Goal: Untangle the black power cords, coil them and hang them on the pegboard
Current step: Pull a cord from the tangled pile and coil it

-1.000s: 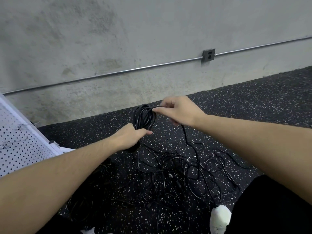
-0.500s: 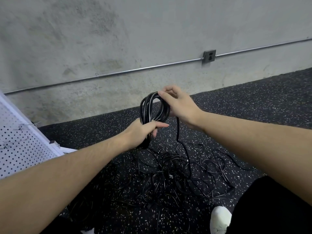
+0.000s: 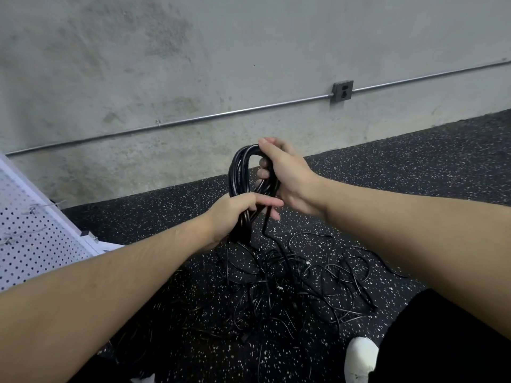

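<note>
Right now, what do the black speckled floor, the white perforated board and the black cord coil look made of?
Black speckled floor: likely rubber matting; matte black with white flecks.
White perforated board: painted metal or hardboard, unclear; even grid of holes, wire hooks.
Black cord coil, gripped by left hand and right hand: flexible plastic or rubber jacket, slight sheen.

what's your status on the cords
Left hand grips coil base, right hand holds its top. Tail runs into floor tangle. Pegboard left, nothing blocking.

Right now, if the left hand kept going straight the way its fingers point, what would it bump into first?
Probably the right hand: the left hand grips the cord coil with fingers pointing right, toward that wrist. Depth is unclear.
</note>
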